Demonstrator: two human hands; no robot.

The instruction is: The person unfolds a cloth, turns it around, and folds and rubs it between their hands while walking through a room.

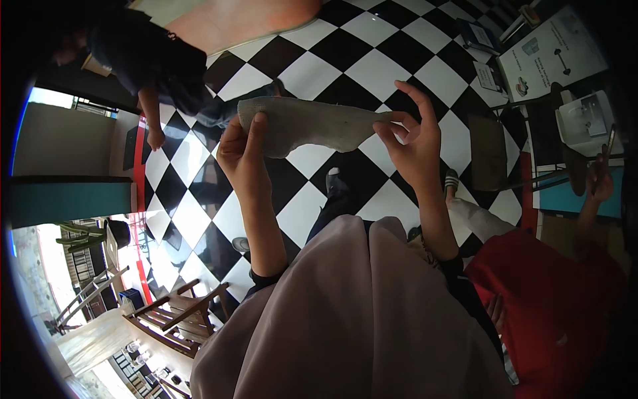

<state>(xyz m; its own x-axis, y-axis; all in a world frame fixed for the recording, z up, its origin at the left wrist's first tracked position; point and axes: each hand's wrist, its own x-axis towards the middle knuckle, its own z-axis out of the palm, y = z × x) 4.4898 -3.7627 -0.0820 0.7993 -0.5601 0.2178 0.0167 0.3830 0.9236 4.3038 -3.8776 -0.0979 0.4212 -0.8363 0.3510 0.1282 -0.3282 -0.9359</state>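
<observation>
A grey sock (312,125) is stretched sideways in the air between my two hands, above the chequered floor. My left hand (244,145) pinches its ribbed cuff end between thumb and fingers. At the narrower toe end, my right hand (409,136) grips the tip between thumb and fingertips, with another finger raised away from the fabric. The sock's heel sags in a bulge near my left hand.
A person in dark clothes (153,63) stands at the far left, one arm hanging. Close on my right is a person in red (551,306), by a table with a clear plastic box (588,123) and a printed sign (555,53). A wooden chair (176,319) stands lower left.
</observation>
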